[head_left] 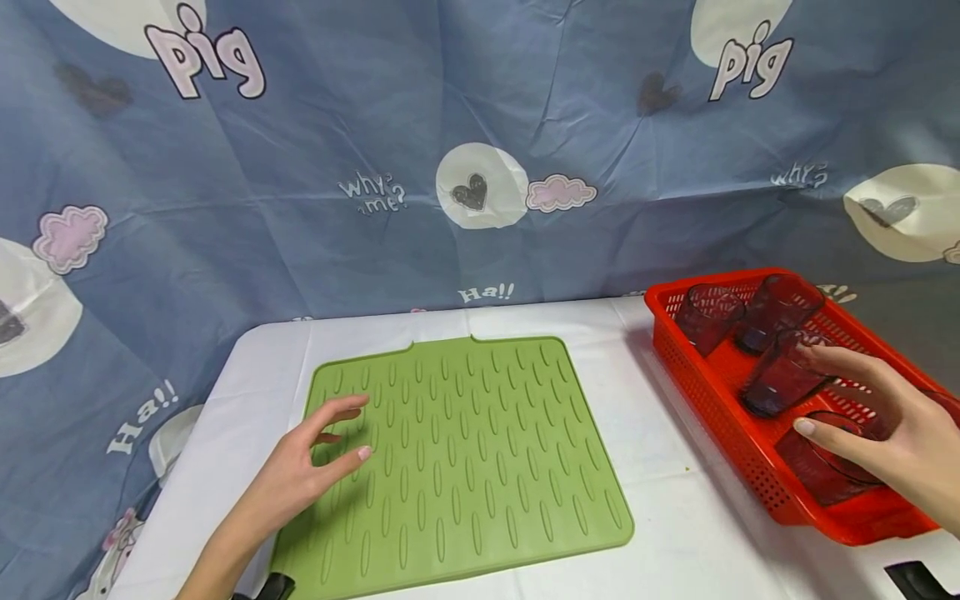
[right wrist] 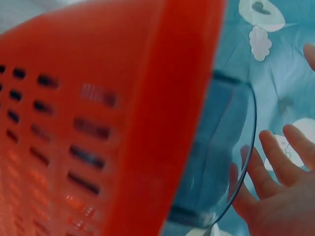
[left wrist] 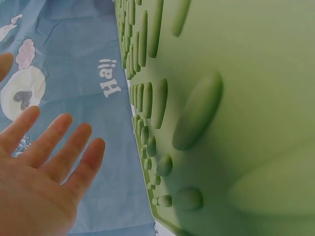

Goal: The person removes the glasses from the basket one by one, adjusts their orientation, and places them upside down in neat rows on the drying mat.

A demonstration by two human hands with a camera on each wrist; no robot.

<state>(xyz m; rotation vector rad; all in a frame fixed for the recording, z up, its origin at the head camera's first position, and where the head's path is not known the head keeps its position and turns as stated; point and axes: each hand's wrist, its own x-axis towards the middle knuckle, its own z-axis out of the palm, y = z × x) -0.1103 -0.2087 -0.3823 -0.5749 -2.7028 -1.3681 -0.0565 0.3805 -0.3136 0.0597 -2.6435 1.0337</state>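
Observation:
My left hand (head_left: 303, 471) hovers over the left part of a green silicone drying mat (head_left: 465, 450), fingers spread and holding nothing. In the left wrist view that hand (left wrist: 49, 172) shows its palm and parted fingers beside the mat's raised ridges (left wrist: 199, 110). My right hand (head_left: 892, 417) is above a red plastic basket (head_left: 738, 446) with several dark clear glasses in it. Its fingertips overlap a leaning glass (head_left: 783, 379) in the head view, and the thumb is over a nearer glass (head_left: 817, 462). The right wrist view shows loosely extended fingers by a glass rim (right wrist: 253, 123).
Two more glasses, one at the back left (head_left: 708, 317) and one beside it (head_left: 783, 304), lean inside the basket. A white cloth (head_left: 660, 467) covers the table. Behind it hangs a blue printed curtain (head_left: 480, 100). Black wrist straps show at the bottom edge.

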